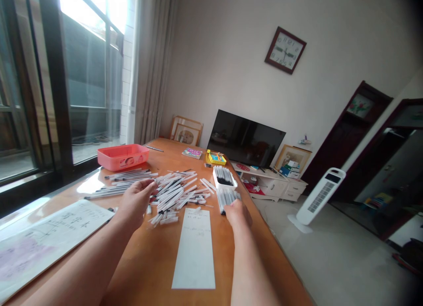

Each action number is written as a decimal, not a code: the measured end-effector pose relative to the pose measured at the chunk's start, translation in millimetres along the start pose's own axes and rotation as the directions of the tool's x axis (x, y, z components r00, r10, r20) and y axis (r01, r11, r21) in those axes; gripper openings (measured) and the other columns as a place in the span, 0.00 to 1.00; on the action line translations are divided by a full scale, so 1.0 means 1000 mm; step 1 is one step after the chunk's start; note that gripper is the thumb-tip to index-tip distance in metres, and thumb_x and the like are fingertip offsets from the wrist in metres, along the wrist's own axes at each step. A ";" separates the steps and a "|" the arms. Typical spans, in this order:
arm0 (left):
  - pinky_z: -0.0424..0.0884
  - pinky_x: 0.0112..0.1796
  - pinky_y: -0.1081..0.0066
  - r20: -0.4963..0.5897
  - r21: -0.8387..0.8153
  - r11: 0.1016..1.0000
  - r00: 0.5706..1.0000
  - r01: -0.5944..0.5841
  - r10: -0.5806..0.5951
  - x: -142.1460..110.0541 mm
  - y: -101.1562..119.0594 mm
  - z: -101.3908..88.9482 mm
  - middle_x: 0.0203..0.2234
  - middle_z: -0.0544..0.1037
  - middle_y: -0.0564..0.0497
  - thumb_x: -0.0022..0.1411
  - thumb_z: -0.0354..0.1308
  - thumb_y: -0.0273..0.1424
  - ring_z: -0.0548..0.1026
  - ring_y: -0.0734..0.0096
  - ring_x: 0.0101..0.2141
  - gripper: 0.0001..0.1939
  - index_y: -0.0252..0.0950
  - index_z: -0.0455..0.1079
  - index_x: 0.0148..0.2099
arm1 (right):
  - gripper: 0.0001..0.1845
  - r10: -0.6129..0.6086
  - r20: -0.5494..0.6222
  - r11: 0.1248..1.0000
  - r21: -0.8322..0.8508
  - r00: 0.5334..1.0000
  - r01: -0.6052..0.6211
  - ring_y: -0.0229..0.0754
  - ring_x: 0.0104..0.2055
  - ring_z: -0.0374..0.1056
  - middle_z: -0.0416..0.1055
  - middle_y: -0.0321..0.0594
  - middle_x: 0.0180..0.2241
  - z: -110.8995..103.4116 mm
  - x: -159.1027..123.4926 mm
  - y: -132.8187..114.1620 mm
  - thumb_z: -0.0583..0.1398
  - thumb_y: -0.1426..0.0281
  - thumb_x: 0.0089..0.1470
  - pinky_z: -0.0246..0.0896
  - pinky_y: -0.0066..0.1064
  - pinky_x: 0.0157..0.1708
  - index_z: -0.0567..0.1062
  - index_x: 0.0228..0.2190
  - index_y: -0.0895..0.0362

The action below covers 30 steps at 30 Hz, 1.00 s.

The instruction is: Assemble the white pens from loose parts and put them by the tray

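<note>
My left hand (136,202) hovers at the left edge of a loose pile of white and black pen parts (173,191). Its thumb and fingers are pinched together; whatever they hold, if anything, is too small to make out. On the right, my right hand (238,214) is closed at the near end of a row of clear pens (227,195) with dark ends. Just beyond that row, a white box (232,186) holds more pens standing close together. Dark-ended pens (124,179) lie in a loose group left of the pile.
A pink basket (123,158) stands at the table's left side. One blank-looking paper strip (194,262) lies between my arms; a larger written sheet (49,244) is at left. A yellow box (216,158) and a booklet (191,153) sit farther back. The table's right edge is near my right arm.
</note>
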<state>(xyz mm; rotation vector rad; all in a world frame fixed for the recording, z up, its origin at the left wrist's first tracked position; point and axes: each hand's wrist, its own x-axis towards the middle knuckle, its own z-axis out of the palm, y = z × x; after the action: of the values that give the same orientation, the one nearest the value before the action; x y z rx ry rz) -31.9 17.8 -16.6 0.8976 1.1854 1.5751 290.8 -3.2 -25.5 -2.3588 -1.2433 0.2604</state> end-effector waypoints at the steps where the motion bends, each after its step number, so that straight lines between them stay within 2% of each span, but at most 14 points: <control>1: 0.70 0.30 0.72 -0.003 0.001 1.000 1.000 -0.003 0.003 0.000 0.001 0.000 0.35 0.80 0.46 0.47 0.72 0.41 0.77 0.67 0.34 0.25 0.34 0.75 0.44 | 0.11 -0.013 -0.015 1.000 0.001 1.000 0.013 0.53 0.36 0.74 0.78 0.48 0.37 0.001 0.000 0.001 0.61 0.60 0.51 0.65 0.41 0.31 0.77 0.34 0.53; 5: 0.70 0.31 0.72 -0.014 0.000 1.000 1.000 -0.012 0.012 0.000 0.001 0.000 0.34 0.80 0.46 0.46 0.72 0.41 0.77 0.66 0.34 0.24 0.34 0.74 0.43 | 0.11 -0.032 -0.056 1.000 0.000 0.998 0.032 0.48 0.30 0.73 0.78 0.46 0.34 0.000 0.000 0.002 0.61 0.60 0.50 0.63 0.37 0.29 0.77 0.33 0.53; 11: 0.68 0.32 0.71 -0.014 0.020 1.000 1.000 -0.021 0.021 0.001 0.001 -0.002 0.33 0.79 0.47 0.47 0.71 0.42 0.76 0.67 0.34 0.24 0.34 0.75 0.43 | 0.11 -0.083 -0.082 0.994 0.063 0.993 0.088 0.47 0.33 0.72 0.79 0.44 0.34 0.003 -0.011 -0.009 0.57 0.61 0.55 0.57 0.33 0.28 0.77 0.32 0.52; 16: 0.67 0.31 0.70 0.007 0.107 0.993 0.999 -0.041 0.040 -0.001 -0.002 -0.002 0.34 0.80 0.46 0.48 0.70 0.44 0.75 0.68 0.32 0.24 0.33 0.75 0.43 | 0.16 -0.248 -0.065 0.914 0.316 0.967 0.256 0.45 0.30 0.70 0.77 0.41 0.28 0.018 -0.026 -0.024 0.56 0.57 0.57 0.57 0.29 0.26 0.76 0.29 0.55; 20: 0.66 0.31 0.69 0.098 0.282 0.945 0.985 -0.165 0.143 0.005 -0.018 -0.004 0.32 0.81 0.46 0.53 0.66 0.44 0.75 0.64 0.32 0.19 0.35 0.76 0.41 | 0.20 -0.342 -0.027 0.832 0.457 0.939 0.316 0.44 0.27 0.68 0.74 0.39 0.22 0.029 -0.037 -0.033 0.55 0.54 0.58 0.56 0.29 0.25 0.76 0.26 0.56; 22: 0.68 0.33 0.67 0.165 0.426 0.868 0.966 -0.254 0.201 0.009 -0.026 -0.005 0.31 0.81 0.46 0.56 0.63 0.42 0.76 0.62 0.32 0.16 0.36 0.77 0.40 | 0.21 -0.347 -0.019 0.835 0.448 0.938 0.318 0.44 0.26 0.67 0.74 0.38 0.22 0.032 -0.040 -0.036 0.54 0.54 0.58 0.56 0.29 0.25 0.76 0.26 0.55; 25: 0.69 0.38 0.63 0.325 0.633 0.649 0.906 -0.421 0.270 0.007 -0.030 -0.004 0.33 0.82 0.45 0.60 0.59 0.38 0.77 0.57 0.36 0.12 0.39 0.79 0.40 | 0.20 -0.341 -0.021 0.856 0.406 0.940 0.320 0.44 0.28 0.68 0.75 0.38 0.23 0.037 -0.041 -0.039 0.54 0.56 0.59 0.57 0.29 0.26 0.77 0.27 0.55; 27: 0.69 0.44 0.59 0.457 0.695 0.468 0.838 -0.546 0.299 0.001 -0.029 -0.001 0.39 0.82 0.44 0.63 0.56 0.35 0.76 0.54 0.41 0.12 0.41 0.80 0.43 | 0.18 -0.346 -0.011 0.863 0.389 0.938 0.323 0.43 0.29 0.69 0.76 0.39 0.25 0.040 -0.040 -0.039 0.54 0.58 0.59 0.57 0.28 0.27 0.78 0.29 0.55; 28: 0.68 0.48 0.57 0.539 0.687 0.383 0.787 -0.617 0.300 -0.004 -0.028 0.001 0.42 0.82 0.45 0.64 0.54 0.34 0.75 0.53 0.44 0.13 0.43 0.80 0.44 | 0.17 -0.349 -0.005 0.864 0.385 0.937 0.324 0.43 0.29 0.69 0.76 0.39 0.26 0.041 -0.040 -0.040 0.54 0.59 0.59 0.56 0.28 0.28 0.78 0.30 0.55; 30: 0.64 0.53 0.53 0.668 0.638 0.272 0.694 -0.720 0.271 -0.014 -0.027 0.006 0.49 0.80 0.46 0.65 0.54 0.33 0.72 0.50 0.52 0.15 0.46 0.80 0.49 | 0.16 -0.356 0.005 0.863 0.386 0.934 0.327 0.42 0.30 0.70 0.77 0.39 0.28 0.043 -0.039 -0.040 0.54 0.61 0.59 0.56 0.28 0.28 0.78 0.31 0.55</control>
<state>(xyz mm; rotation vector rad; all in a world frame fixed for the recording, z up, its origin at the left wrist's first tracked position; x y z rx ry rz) -15.8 8.7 -41.4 2.4565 1.4301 0.9521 223.6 -2.4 -46.4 -1.7787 -1.4710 0.4340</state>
